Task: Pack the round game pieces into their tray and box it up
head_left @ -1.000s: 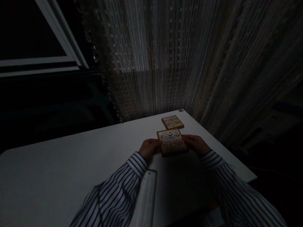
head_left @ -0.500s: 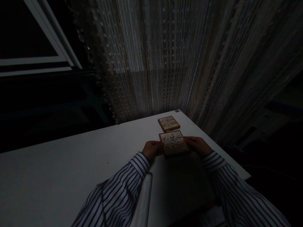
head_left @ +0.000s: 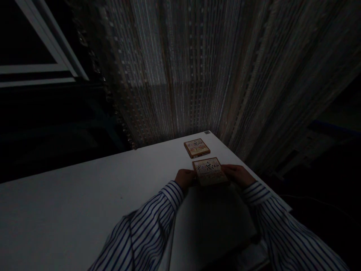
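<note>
A flat, brown-edged Chinese chess box (head_left: 211, 173), with dark brush lettering on its pale lid, is held between my hands near the right end of the white table. Its left side is gripped by my left hand (head_left: 185, 178), fingers closed and partly hidden by the box. At the opposite side my right hand (head_left: 239, 175) pinches the edge. The box tilts slightly towards me; whether its underside touches the table I cannot tell. Just beyond it lies a second, matching Chinese chess box (head_left: 197, 147), flat and separated by a narrow gap.
The white table (head_left: 93, 195) stretches left, with a small dark square mark (head_left: 207, 132) at its far right corner. A beaded string curtain (head_left: 180, 75) hangs behind it. Below my hands, a greyish surface (head_left: 208, 226) lies in shadow. The room is very dim.
The held box has shifted right and away from the far box, widening the gap between them. Both hands have moved along with it. The view has turned slightly right.
</note>
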Action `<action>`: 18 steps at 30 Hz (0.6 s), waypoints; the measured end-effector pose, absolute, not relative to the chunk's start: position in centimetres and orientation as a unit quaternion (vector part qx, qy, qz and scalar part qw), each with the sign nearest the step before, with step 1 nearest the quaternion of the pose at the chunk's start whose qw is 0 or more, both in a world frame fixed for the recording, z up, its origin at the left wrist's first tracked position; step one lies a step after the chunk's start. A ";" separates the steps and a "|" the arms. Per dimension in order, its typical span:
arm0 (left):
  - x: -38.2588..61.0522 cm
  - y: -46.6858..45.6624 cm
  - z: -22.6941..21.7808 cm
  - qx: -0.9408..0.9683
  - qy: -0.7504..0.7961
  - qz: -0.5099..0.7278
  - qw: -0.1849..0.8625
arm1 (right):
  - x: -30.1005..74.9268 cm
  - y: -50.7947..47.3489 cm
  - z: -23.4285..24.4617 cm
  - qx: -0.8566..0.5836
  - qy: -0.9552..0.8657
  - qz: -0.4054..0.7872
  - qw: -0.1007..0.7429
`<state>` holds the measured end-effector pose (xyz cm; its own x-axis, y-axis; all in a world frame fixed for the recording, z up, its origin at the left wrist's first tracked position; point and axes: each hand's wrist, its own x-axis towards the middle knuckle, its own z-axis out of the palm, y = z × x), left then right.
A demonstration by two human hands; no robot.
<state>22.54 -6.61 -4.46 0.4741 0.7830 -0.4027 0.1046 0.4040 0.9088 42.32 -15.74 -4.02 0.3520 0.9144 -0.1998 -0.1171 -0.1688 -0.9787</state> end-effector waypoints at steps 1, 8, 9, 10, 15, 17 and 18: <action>22.7 -6.6 -4.6 0.493 0.454 0.241 0.702 | 42.5 -15.7 -4.1 -0.609 -0.332 0.463 0.551; 23.8 -6.2 -5.9 0.525 0.463 0.243 0.672 | 43.5 -15.5 -4.9 -0.613 -0.349 0.463 0.537; 23.9 -6.2 -6.1 0.532 0.467 0.242 0.664 | 43.7 -15.5 -5.1 -0.613 -0.349 0.464 0.536; 24.0 -6.1 -6.2 0.539 0.471 0.240 0.655 | 43.9 -15.4 -5.2 -0.615 -0.351 0.463 0.534; 24.2 -5.9 -6.4 0.583 0.497 0.225 0.602 | 44.8 -14.8 -5.8 -0.631 -0.364 0.449 0.517; 24.3 -5.8 -6.4 0.601 0.506 0.217 0.579 | 45.0 -14.6 -6.0 -0.632 -0.364 0.449 0.516; 24.4 -5.8 -6.4 0.610 0.511 0.212 0.568 | 45.0 -14.6 -6.1 -0.633 -0.363 0.449 0.517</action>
<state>24.37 -5.75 -6.42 0.3888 0.8633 -0.3217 0.3824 0.1665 0.9089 45.03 -14.57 -6.08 0.3339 0.9227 -0.1926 -0.0043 -0.2028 -0.9792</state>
